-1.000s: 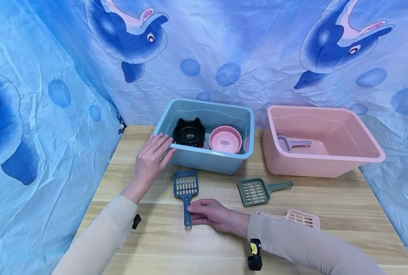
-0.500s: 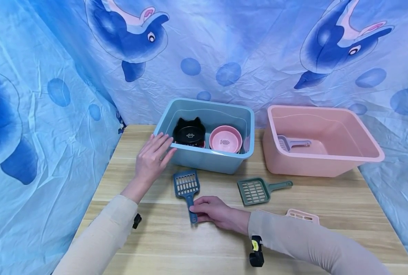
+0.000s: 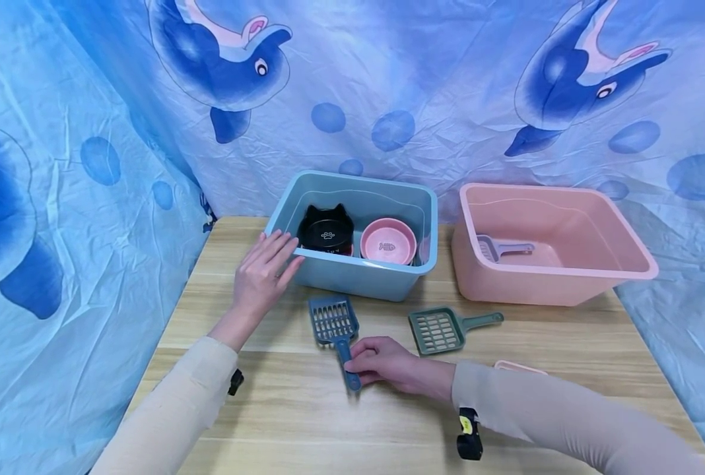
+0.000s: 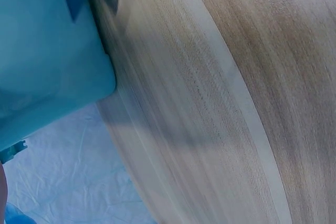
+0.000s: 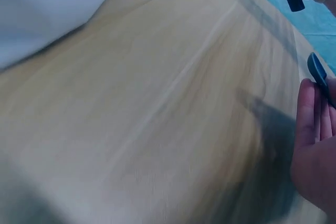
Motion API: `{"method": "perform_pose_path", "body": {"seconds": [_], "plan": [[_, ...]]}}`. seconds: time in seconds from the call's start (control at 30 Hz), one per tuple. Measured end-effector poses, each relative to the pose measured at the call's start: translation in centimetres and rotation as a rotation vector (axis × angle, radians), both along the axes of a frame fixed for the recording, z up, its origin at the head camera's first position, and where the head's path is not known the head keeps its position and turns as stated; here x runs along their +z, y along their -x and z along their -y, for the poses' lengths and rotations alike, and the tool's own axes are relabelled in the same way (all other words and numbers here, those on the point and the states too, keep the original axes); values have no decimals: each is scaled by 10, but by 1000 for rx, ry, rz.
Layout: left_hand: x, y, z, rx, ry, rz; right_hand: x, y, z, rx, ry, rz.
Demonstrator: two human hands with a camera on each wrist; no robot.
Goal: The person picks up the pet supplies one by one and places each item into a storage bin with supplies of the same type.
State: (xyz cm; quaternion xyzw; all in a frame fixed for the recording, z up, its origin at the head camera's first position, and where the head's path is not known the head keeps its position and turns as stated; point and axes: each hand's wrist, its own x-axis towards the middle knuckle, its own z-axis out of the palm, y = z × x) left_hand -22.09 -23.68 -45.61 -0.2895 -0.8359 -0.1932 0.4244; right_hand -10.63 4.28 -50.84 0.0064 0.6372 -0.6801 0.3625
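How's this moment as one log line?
right hand: pinches blue scoop; left hand: rests on blue tub; pink tub: lavender scoop inside

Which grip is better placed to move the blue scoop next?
Probably the right grip: it holds the blue scoop by its handle, while the left grip rests on the blue tub, apart from the scoop.

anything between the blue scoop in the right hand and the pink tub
Yes, the green scoop lies on the table between the blue scoop and the pink tub. It lies low, so lifting over it would likely work.
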Motion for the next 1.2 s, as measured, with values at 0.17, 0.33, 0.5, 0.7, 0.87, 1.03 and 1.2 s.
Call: {"method": "perform_pose_path", "body": {"seconds": [0.17, 0.33, 0.5, 0.7, 0.87, 1.03, 1.2], "plan": [[0, 1, 0, 2, 6, -7, 13, -1, -23, 102, -52, -106], [2, 2, -1, 3, 16, -5, 34, 4, -51, 264, -175, -295], [2, 2, -2, 4, 19, -3, 55, 10, -75, 410, -293, -525], [1, 2, -2, 6, 30, 11, 87, 10, -96, 484, -332, -691], [2, 0, -1, 13, 38, 26, 119, 12, -112, 485, -369, -903], [2, -2, -1, 15, 32, 34, 155, 19, -135, 471, -487, -1146], [1, -3, -1, 17, 24, 32, 182, 30, -166, 426, -684, -1564]]}}
